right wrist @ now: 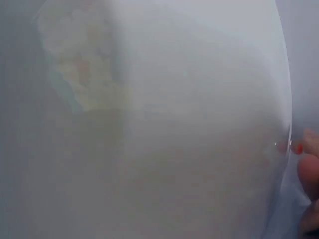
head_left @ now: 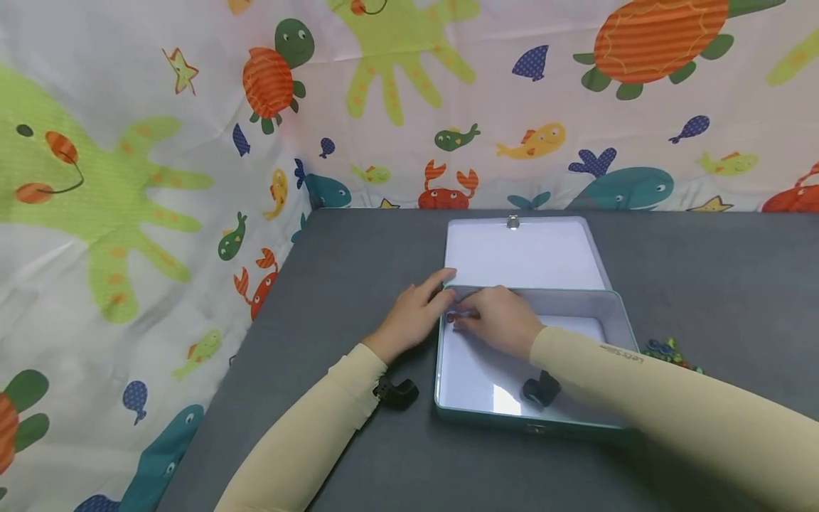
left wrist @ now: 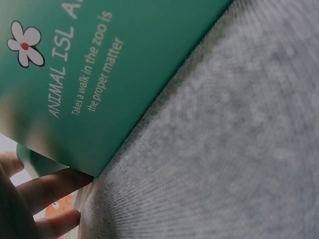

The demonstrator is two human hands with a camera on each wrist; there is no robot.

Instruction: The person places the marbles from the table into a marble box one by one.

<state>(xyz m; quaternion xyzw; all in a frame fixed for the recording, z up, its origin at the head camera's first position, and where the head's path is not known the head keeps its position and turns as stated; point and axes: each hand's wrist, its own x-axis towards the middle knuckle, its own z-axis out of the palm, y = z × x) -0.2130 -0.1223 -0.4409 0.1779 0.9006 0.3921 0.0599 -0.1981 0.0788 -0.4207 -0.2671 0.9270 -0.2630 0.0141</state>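
Observation:
A green tin box [head_left: 438,370] with a pale inside lies on the table, its hinged lid [head_left: 518,249] folded back. Inside it, by the left wall, my right hand [head_left: 502,323] pinches a small marble [head_left: 451,317] between fingertips and thumb. The right wrist view shows that marble [right wrist: 297,147] as clear glass with red in it, low against the pale wall. My left hand [head_left: 409,320] touches the box's back left corner with extended fingers. In the left wrist view, fingers [left wrist: 57,186] reach along the end of the green printed side [left wrist: 144,55].
Several colourful marbles [head_left: 668,350] lie on the grey table [head_left: 358,249] right of the box, partly behind the right sleeve [head_left: 672,398]. A black wrist camera [head_left: 541,389] hangs below that sleeve, over the box floor. A sea-animal curtain [head_left: 397,156] borders the table's back and left.

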